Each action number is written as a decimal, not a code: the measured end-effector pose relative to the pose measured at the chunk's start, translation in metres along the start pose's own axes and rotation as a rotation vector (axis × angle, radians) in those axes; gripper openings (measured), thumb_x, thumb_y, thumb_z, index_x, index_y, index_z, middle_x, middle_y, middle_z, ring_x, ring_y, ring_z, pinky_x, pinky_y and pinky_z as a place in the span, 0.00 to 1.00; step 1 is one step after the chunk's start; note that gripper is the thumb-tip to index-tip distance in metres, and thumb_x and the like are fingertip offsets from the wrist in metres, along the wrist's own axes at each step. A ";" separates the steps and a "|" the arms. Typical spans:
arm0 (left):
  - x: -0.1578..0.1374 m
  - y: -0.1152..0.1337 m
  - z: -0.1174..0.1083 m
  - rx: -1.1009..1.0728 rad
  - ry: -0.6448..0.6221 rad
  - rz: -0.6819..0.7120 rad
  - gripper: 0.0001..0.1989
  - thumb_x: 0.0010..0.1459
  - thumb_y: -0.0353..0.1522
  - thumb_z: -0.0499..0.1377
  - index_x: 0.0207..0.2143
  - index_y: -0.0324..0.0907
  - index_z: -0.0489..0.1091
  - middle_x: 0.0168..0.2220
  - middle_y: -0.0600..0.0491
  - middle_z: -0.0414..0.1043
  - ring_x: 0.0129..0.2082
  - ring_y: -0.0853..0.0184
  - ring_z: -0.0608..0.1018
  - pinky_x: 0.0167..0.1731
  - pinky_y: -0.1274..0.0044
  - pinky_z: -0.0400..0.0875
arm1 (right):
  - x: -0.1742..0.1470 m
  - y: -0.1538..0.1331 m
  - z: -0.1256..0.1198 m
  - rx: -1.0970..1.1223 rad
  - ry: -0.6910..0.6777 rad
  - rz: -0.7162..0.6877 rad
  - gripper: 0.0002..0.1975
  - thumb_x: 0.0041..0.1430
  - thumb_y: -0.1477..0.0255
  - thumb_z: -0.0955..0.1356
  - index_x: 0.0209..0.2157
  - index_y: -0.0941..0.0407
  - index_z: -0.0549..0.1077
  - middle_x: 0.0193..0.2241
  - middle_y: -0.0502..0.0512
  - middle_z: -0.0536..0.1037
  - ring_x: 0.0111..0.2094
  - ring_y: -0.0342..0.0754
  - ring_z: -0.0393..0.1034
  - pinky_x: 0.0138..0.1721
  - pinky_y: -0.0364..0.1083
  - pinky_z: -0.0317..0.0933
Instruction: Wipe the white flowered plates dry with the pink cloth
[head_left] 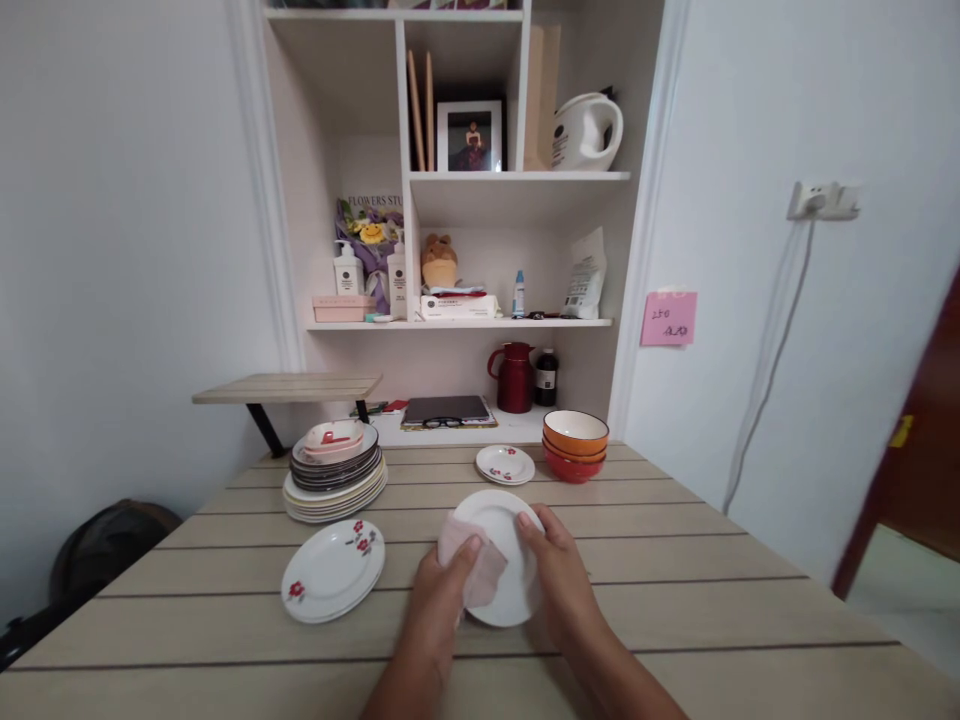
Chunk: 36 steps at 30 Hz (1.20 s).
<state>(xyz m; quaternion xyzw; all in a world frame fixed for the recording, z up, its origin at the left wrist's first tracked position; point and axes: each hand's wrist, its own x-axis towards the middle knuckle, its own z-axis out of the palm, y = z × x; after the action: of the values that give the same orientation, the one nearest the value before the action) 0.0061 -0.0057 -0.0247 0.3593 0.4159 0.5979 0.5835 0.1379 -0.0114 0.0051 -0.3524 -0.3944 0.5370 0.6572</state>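
A white plate (pixel 510 520) is held up over the table between both hands. My left hand (pixel 442 590) presses a pale pink cloth (pixel 480 565) onto the plate's left side, its thumb on top of the cloth. At the right rim, my right hand (pixel 559 560) grips the plate, thumb on the upper face and fingers behind it. To the left lie oval white plates with red flowers (pixel 334 570), stacked. Beyond the held plate sits a small stack of flowered saucers (pixel 505 464).
A tall stack of plates (pixel 335 490) topped by small pink-rimmed dishes stands at the left, near a raised wooden shelf (pixel 289 388). Orange and red bowls (pixel 575 445) are stacked at the back right. Behind the table, a shelf unit holds a red jug (pixel 515 378) and a dark bottle (pixel 547 378).
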 end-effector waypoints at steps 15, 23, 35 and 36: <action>-0.007 0.014 -0.002 0.400 0.031 0.275 0.22 0.44 0.42 0.67 0.37 0.35 0.77 0.31 0.45 0.79 0.31 0.59 0.79 0.30 0.76 0.72 | 0.008 -0.016 -0.016 -0.558 -0.152 -0.216 0.12 0.54 0.61 0.69 0.28 0.56 0.70 0.23 0.47 0.67 0.26 0.44 0.59 0.26 0.41 0.54; -0.012 0.013 0.001 0.493 -0.070 0.285 0.15 0.47 0.37 0.64 0.34 0.35 0.77 0.30 0.47 0.79 0.30 0.61 0.78 0.30 0.76 0.70 | 0.003 -0.028 -0.019 -0.579 -0.335 -0.029 0.12 0.51 0.61 0.70 0.29 0.56 0.71 0.21 0.47 0.68 0.22 0.43 0.60 0.19 0.40 0.51; 0.003 0.003 -0.001 0.099 0.011 0.103 0.36 0.35 0.49 0.70 0.42 0.31 0.75 0.33 0.42 0.80 0.31 0.57 0.80 0.29 0.75 0.74 | 0.003 0.002 -0.005 -0.163 -0.040 -0.041 0.16 0.52 0.60 0.70 0.37 0.57 0.73 0.28 0.53 0.78 0.25 0.47 0.68 0.26 0.43 0.61; 0.004 -0.001 -0.001 0.078 0.015 0.094 0.37 0.34 0.50 0.70 0.42 0.31 0.75 0.34 0.41 0.80 0.32 0.57 0.81 0.29 0.75 0.74 | 0.003 0.002 -0.004 -0.130 -0.018 -0.038 0.16 0.51 0.61 0.71 0.37 0.57 0.73 0.28 0.53 0.78 0.25 0.47 0.68 0.25 0.44 0.61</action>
<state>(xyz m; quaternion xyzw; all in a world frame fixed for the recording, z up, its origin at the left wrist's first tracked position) 0.0049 -0.0014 -0.0260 0.3965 0.4259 0.6106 0.5372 0.1405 -0.0085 0.0017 -0.3820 -0.4411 0.5006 0.6394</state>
